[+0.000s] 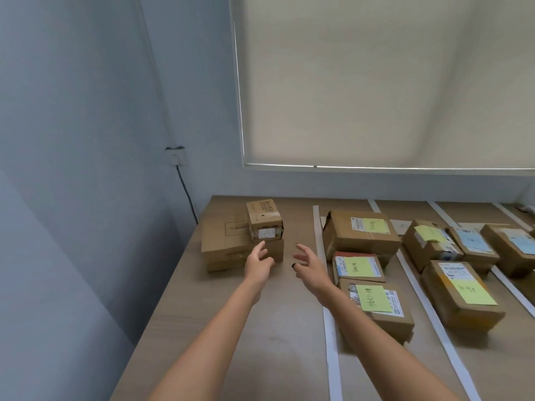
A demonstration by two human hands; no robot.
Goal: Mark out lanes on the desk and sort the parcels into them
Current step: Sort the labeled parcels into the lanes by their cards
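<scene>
While empty, left hand [258,263] nr parcel [265,224].

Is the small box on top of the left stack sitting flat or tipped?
Tipped. The small box leans on the flat cartons, its top face sloping. Both hands are open, short of it.

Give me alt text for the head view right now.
Both bare hands, left hand and right hand, reach open toward a stack of unlabelled parcels at the desk's left end. White tape strips mark lanes holding note-tagged parcels.

Handwriting on yellow notes [372,298] too blurred
</scene>
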